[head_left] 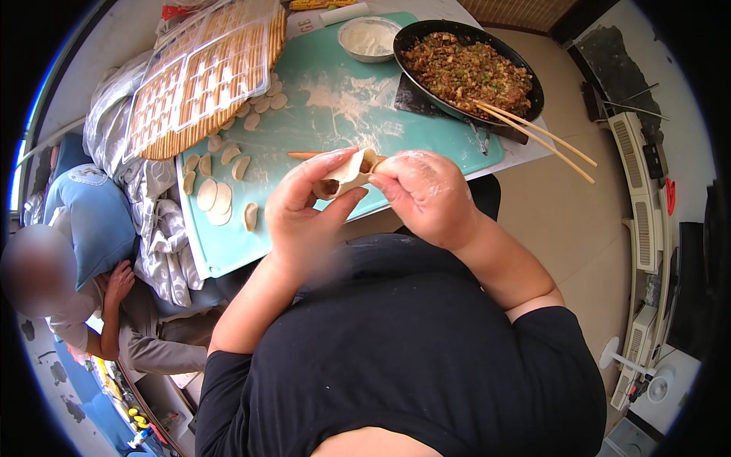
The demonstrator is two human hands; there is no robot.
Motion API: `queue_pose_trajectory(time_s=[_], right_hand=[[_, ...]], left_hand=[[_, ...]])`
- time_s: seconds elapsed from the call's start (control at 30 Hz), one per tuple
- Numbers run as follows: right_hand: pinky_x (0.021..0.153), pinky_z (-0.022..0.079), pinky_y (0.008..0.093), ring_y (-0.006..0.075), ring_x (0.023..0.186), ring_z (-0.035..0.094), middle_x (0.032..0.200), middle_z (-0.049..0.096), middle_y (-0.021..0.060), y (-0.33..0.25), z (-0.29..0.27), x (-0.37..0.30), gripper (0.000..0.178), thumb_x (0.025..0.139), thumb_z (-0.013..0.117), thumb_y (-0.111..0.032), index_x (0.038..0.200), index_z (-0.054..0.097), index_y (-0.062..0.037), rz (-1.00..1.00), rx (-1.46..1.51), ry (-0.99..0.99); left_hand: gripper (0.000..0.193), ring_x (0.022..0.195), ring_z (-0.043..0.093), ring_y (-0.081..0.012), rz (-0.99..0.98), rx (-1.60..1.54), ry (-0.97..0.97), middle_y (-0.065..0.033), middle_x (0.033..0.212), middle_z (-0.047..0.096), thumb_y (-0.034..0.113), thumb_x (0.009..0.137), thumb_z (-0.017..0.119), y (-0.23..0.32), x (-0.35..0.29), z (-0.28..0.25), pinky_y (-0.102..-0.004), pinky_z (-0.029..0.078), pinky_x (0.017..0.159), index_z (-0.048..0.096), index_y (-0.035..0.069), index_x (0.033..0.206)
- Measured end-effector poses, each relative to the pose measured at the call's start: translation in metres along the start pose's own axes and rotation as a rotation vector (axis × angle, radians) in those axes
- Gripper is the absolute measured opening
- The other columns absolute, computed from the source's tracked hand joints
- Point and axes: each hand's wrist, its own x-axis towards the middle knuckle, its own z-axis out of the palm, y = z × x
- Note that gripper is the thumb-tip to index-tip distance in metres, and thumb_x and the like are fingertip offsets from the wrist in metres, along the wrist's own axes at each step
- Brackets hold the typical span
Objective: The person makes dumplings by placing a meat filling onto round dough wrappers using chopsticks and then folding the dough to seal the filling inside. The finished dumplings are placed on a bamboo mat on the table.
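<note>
Left hand (298, 209) curving in C shape, fingers (324, 164) arching above, thumb (346, 206) stretching below toward right hand (426, 194). Right hand pinching with thumb and forefinger, remaining fingers folding into palm, white powder (436, 172) speckling its back. 2 hands sitting close together in front of torso. Left forearm (255, 301) angling forward from body, right forearm (502, 255) slanting inward, 2 elbows bending.

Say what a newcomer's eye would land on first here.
Probably the black pan heaped with filling at upper right, chopsticks sticking out over its near right rim. Then the wrapper with filling showing inside, held near the centre in the fingers of the left hand and right hand. The turquoise mat beyond the hands also stands out, with folded dumplings on its left side.
</note>
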Motion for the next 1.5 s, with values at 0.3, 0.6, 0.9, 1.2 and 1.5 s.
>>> queue_pose_trajectory(time_s=[0.3, 0.6, 0.9, 1.2, 1.5], right_hand=[[0.060, 0.045, 0.0243, 0.0119, 0.072, 0.056, 0.085, 0.058, 0.0051, -0.002, -0.017, 0.010, 0.012, 0.082, 0.061, -0.005, 0.094, 0.061, -0.0025, 0.369, 0.395, -0.124], [0.061, 0.044, 0.0236, 0.0125, 0.074, 0.055, 0.085, 0.057, 0.0056, -0.011, -0.012, 0.009, 0.010, 0.077, 0.065, -0.001, 0.087, 0.061, -0.0012, 0.427, 0.337, -0.044], [0.060, 0.046, 0.0254, 0.0164, 0.072, 0.057, 0.084, 0.061, 0.0074, -0.020, 0.004, 0.006, 0.016, 0.071, 0.071, -0.001, 0.084, 0.061, -0.0019, 0.232, 0.073, 0.072], [0.064, 0.045, 0.0365, 0.0282, 0.071, 0.057, 0.075, 0.059, 0.0098, -0.013, 0.014, 0.004, 0.015, 0.069, 0.069, 0.001, 0.077, 0.057, -0.0034, 0.091, 0.094, 0.173], [0.077, 0.045, 0.0313, 0.0219, 0.089, 0.054, 0.099, 0.057, 0.0084, -0.010, 0.013, 0.002, 0.028, 0.071, 0.073, -0.009, 0.097, 0.064, -0.0019, 0.296, 0.308, 0.132]], left_hand=[[0.047, 0.108, 0.056, -0.0216, -0.009, -0.186, -0.045, -0.0152, 0.120, 0.055, -0.014, 0.071, 0.066, -0.006, 0.000, -0.003, -0.0296, 0.048, 0.087, 0.053, 0.001, 0.114], [0.043, 0.102, 0.058, -0.0198, -0.028, -0.039, -0.009, -0.0153, 0.114, 0.059, -0.012, 0.073, 0.066, -0.005, -0.002, -0.001, -0.0294, 0.047, 0.085, 0.054, -0.001, 0.113], [0.038, 0.083, 0.063, -0.0119, -0.008, 0.065, 0.148, -0.0078, 0.098, 0.065, -0.004, 0.071, 0.071, -0.005, -0.001, 0.007, -0.0239, 0.052, 0.071, 0.060, 0.000, 0.107], [0.037, 0.082, 0.063, -0.0112, -0.038, 0.099, 0.140, -0.0071, 0.095, 0.065, -0.003, 0.071, 0.072, -0.001, -0.002, 0.007, -0.0231, 0.052, 0.071, 0.061, 0.001, 0.105], [0.039, 0.093, 0.060, -0.0134, -0.116, -0.094, 0.134, -0.0096, 0.103, 0.062, -0.008, 0.073, 0.068, -0.004, -0.005, 0.006, -0.0245, 0.050, 0.080, 0.054, -0.003, 0.109]])
